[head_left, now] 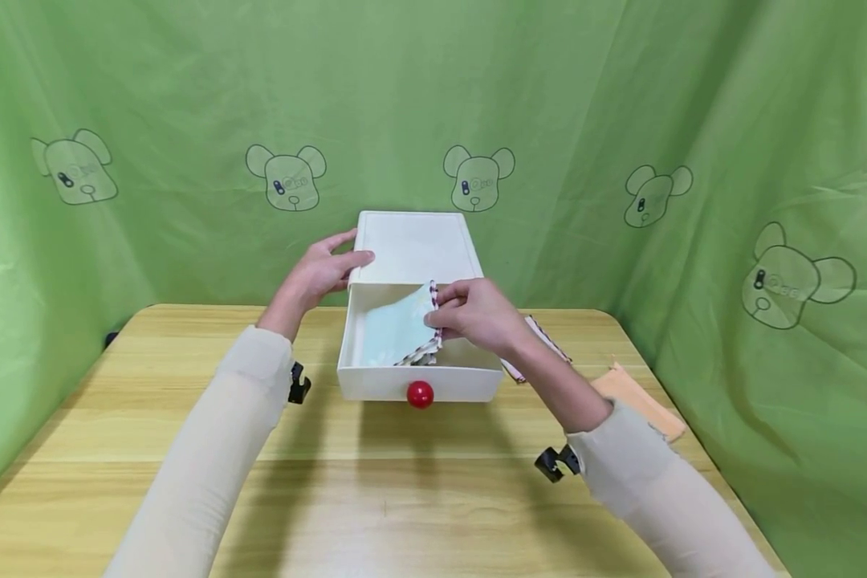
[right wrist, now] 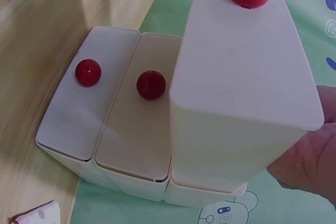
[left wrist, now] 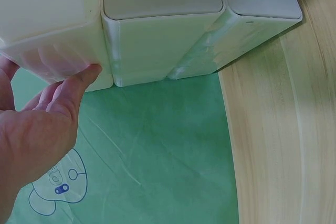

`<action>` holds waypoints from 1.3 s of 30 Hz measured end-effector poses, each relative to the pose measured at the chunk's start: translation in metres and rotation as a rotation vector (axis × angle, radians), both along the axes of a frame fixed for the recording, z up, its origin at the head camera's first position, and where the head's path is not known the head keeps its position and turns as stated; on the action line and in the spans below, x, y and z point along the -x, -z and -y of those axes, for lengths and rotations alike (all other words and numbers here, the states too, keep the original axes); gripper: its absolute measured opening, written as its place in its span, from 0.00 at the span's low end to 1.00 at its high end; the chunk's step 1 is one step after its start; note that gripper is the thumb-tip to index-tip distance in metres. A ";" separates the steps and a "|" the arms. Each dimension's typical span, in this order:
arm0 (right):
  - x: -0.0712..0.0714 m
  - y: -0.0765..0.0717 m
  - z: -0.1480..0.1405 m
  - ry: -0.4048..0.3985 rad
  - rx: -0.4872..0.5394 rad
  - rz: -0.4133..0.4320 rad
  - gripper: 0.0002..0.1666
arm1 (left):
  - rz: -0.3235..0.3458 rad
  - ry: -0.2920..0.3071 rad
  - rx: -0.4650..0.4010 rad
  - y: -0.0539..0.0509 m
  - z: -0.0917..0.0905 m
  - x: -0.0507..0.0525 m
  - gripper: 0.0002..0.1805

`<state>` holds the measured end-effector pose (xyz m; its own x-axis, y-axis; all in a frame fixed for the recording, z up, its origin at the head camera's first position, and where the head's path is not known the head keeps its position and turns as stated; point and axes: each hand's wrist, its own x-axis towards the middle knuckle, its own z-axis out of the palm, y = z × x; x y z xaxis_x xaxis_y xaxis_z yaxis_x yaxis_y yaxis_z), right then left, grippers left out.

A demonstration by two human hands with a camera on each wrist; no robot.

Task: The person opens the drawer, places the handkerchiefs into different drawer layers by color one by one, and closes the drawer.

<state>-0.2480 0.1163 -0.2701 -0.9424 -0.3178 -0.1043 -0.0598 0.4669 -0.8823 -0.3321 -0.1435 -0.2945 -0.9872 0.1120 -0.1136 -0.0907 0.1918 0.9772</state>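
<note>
A white drawer cabinet (head_left: 419,245) stands on the table, its top drawer (head_left: 470,384) pulled out with a red round knob (head_left: 420,394) on the front. Inside the drawer lies a light blue cloth (head_left: 393,327) with a patterned, ruffled edge. My right hand (head_left: 477,315) pinches that cloth by its right edge, between thumb and fingers, lifting it partly. In the right wrist view the right hand (right wrist: 310,156) is mostly hidden behind the drawer. My left hand (head_left: 325,269) rests against the cabinet's left side, thumb on top; the left wrist view shows its fingers (left wrist: 73,90) touching the side wall.
Two lower drawers with red knobs (right wrist: 87,72) are closed under the top one. An orange cloth (head_left: 639,400) lies on the table at the right. Another cloth, pale with a dark red edge (head_left: 547,339), lies partly behind my right forearm. Green curtain surrounds the table.
</note>
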 end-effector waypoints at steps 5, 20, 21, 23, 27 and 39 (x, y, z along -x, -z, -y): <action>-0.002 -0.004 -0.004 -0.010 -0.035 0.002 0.24 | -0.001 -0.001 0.009 0.000 -0.001 0.000 0.42; -0.007 -0.009 -0.017 -0.037 -0.076 -0.028 0.26 | -0.006 -0.010 0.015 0.001 0.000 0.000 0.42; -0.007 -0.009 -0.019 -0.041 -0.074 -0.028 0.26 | -0.007 -0.008 0.014 0.001 0.000 0.000 0.42; -0.006 -0.008 -0.021 -0.050 -0.070 -0.028 0.27 | -0.010 -0.009 0.014 0.002 0.001 0.000 0.42; -0.007 -0.010 -0.025 -0.056 -0.076 -0.046 0.30 | -0.010 -0.004 0.010 0.002 0.001 0.000 0.42; -0.011 -0.013 -0.034 -0.042 -0.075 -0.082 0.30 | -0.006 0.004 0.008 0.001 0.000 0.000 0.42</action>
<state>-0.2368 0.1500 -0.2574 -0.9349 -0.3510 -0.0523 -0.1512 0.5273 -0.8361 -0.3320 -0.1438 -0.2955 -0.9874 0.1153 -0.1087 -0.0841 0.2000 0.9762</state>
